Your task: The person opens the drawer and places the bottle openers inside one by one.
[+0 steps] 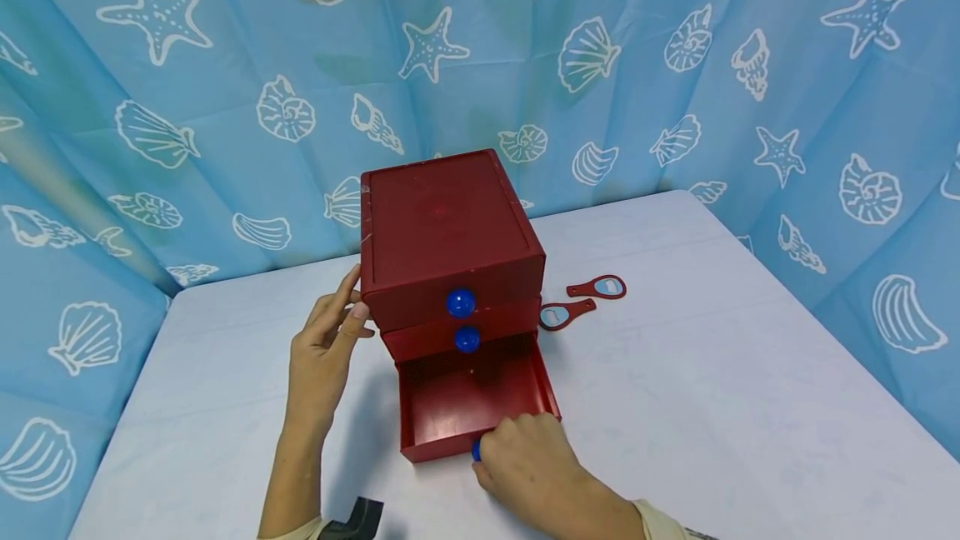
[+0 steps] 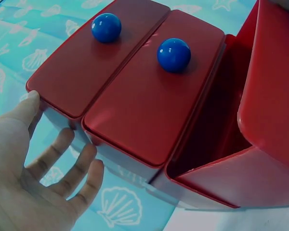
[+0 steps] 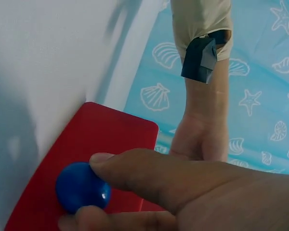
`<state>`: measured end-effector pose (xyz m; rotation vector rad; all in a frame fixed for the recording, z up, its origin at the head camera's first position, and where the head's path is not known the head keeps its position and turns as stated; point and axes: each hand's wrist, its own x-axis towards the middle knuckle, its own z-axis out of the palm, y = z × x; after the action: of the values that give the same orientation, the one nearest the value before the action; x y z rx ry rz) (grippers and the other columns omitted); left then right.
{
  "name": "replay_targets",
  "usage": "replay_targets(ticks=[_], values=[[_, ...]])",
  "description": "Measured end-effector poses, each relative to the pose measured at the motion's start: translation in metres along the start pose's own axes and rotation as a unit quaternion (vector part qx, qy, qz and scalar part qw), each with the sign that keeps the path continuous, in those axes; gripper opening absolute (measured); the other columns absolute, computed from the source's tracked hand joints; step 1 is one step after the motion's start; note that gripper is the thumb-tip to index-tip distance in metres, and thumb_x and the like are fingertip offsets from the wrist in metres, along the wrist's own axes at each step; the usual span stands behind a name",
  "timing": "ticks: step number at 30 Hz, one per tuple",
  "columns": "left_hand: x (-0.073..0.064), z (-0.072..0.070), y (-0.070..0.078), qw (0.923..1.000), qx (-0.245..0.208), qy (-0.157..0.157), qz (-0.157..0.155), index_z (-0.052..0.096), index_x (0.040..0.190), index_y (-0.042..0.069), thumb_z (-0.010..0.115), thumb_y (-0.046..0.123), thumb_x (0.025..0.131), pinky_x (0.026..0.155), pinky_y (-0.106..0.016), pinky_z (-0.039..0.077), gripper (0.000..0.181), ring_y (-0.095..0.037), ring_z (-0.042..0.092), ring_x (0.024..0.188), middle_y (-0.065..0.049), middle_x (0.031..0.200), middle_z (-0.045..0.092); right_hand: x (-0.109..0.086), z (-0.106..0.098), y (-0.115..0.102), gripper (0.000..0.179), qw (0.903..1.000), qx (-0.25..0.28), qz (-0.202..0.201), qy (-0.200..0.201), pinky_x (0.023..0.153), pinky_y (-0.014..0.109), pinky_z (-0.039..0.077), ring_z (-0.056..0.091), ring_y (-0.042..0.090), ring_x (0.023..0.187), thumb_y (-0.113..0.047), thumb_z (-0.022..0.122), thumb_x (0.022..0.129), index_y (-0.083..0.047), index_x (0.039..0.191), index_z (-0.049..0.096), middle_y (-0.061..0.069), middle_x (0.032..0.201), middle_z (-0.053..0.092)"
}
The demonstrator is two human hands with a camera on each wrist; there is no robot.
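A red three-drawer box [image 1: 450,219] stands on the table, with a round blue knob on each drawer front. Its bottom drawer [image 1: 474,398] is pulled out, so its red floor shows; the upper two drawers are closed. My right hand [image 1: 528,469] pinches the bottom drawer's blue knob [image 3: 82,187] between thumb and fingers. At the box's left side is my left hand [image 1: 326,348], its fingers spread and loosely bent. In the left wrist view, the left thumb lies at the edge of the top drawer front [image 2: 96,57], with the other fingers along the side.
Two small red paddle-shaped pieces with pale blue round ends lie right of the box, one nearer [image 1: 566,314] and one farther [image 1: 597,287]. A white cloth [image 1: 712,373] covers the table. A blue curtain [image 1: 480,48] with white shells and starfish hangs behind.
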<state>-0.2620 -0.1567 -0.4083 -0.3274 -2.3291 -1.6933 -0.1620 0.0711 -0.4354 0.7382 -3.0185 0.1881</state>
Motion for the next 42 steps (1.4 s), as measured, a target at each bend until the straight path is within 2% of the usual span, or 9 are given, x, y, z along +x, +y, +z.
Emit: replay_targets(ticks=[5,9,13,17,20,23,28,32,42], values=[[0.000,0.001,0.000,1.0000,-0.006,0.001,-0.005,0.050,0.145,0.044,0.056,0.028,0.104,0.088,-0.028,0.050,0.044,-0.019,0.063,0.098,0.006,0.122,0.057,-0.008,-0.020,0.006,0.047,0.9992,0.037,0.011,-0.007,0.040,0.027,0.035,0.043,0.013,0.045,-0.044,0.077,0.086,-0.017,0.054,0.054,-0.007,0.048,0.041],[0.002,0.002,0.000,0.9999,-0.010,0.000,0.005,0.051,0.144,0.043,0.056,0.027,0.104,0.087,-0.028,0.051,0.044,-0.022,0.063,0.098,0.005,0.120,0.057,-0.014,-0.054,0.030,0.033,0.9914,0.128,0.022,0.020,0.046,0.024,0.037,0.042,0.005,0.051,-0.042,0.076,0.087,-0.021,0.066,0.063,-0.015,0.053,0.043],[0.005,0.002,0.001,0.9998,-0.012,-0.003,0.017,0.052,0.144,0.042,0.056,0.026,0.104,0.085,-0.027,0.052,0.044,-0.021,0.063,0.096,0.004,0.118,0.057,-0.009,-0.071,0.071,0.014,0.9776,0.176,0.038,0.110,0.055,0.021,0.046,0.050,0.002,0.062,-0.029,0.080,0.087,-0.017,0.092,0.076,-0.017,0.067,0.055],[0.005,0.002,0.001,0.9997,-0.020,-0.007,0.014,0.053,0.144,0.041,0.057,0.025,0.103,0.084,-0.026,0.053,0.044,-0.022,0.063,0.097,0.003,0.118,0.057,0.008,-0.057,0.120,0.030,0.9496,0.183,0.027,0.253,0.062,0.025,0.052,0.055,0.008,0.073,-0.014,0.082,0.084,-0.008,0.112,0.074,-0.007,0.081,0.060],[0.001,0.002,-0.001,0.9998,-0.016,-0.009,0.004,0.052,0.144,0.041,0.057,0.026,0.103,0.084,-0.026,0.054,0.044,-0.021,0.063,0.100,0.003,0.118,0.057,0.020,-0.038,0.151,0.038,0.9355,0.167,0.039,0.309,0.061,0.029,0.052,0.056,0.016,0.075,-0.010,0.083,0.083,-0.005,0.119,0.071,0.003,0.085,0.058],[-0.002,0.002,-0.003,1.0000,-0.003,-0.008,-0.004,0.051,0.144,0.044,0.057,0.029,0.104,0.085,-0.026,0.053,0.043,-0.019,0.063,0.099,0.005,0.119,0.057,0.026,-0.021,0.174,0.042,0.9396,0.159,0.071,0.295,0.060,0.033,0.049,0.056,0.023,0.077,-0.008,0.082,0.083,-0.003,0.123,0.070,0.010,0.088,0.057],[-0.002,0.000,-0.003,1.0000,0.003,-0.003,-0.006,0.051,0.144,0.046,0.056,0.032,0.104,0.087,-0.027,0.051,0.042,-0.021,0.063,0.096,0.006,0.119,0.058,0.033,-0.002,0.195,0.042,0.9552,0.175,0.117,0.208,0.063,0.035,0.050,0.058,0.029,0.084,-0.007,0.078,0.086,-0.002,0.126,0.068,0.016,0.095,0.056],[-0.001,0.000,-0.002,1.0000,-0.001,-0.001,-0.004,0.050,0.144,0.045,0.056,0.031,0.104,0.087,-0.028,0.051,0.043,-0.021,0.063,0.097,0.006,0.120,0.058,0.038,0.005,0.201,0.039,0.9603,0.191,0.138,0.150,0.066,0.035,0.049,0.057,0.031,0.089,-0.008,0.078,0.087,-0.002,0.124,0.069,0.016,0.100,0.055],[0.001,0.000,0.000,1.0000,0.000,-0.004,0.005,0.050,0.145,0.044,0.055,0.031,0.104,0.087,-0.028,0.051,0.043,-0.023,0.063,0.099,0.003,0.120,0.057,0.041,0.026,0.211,0.038,0.9695,0.165,0.129,0.127,0.067,0.034,0.046,0.054,0.027,0.087,-0.006,0.080,0.085,-0.004,0.122,0.072,0.016,0.101,0.055]])
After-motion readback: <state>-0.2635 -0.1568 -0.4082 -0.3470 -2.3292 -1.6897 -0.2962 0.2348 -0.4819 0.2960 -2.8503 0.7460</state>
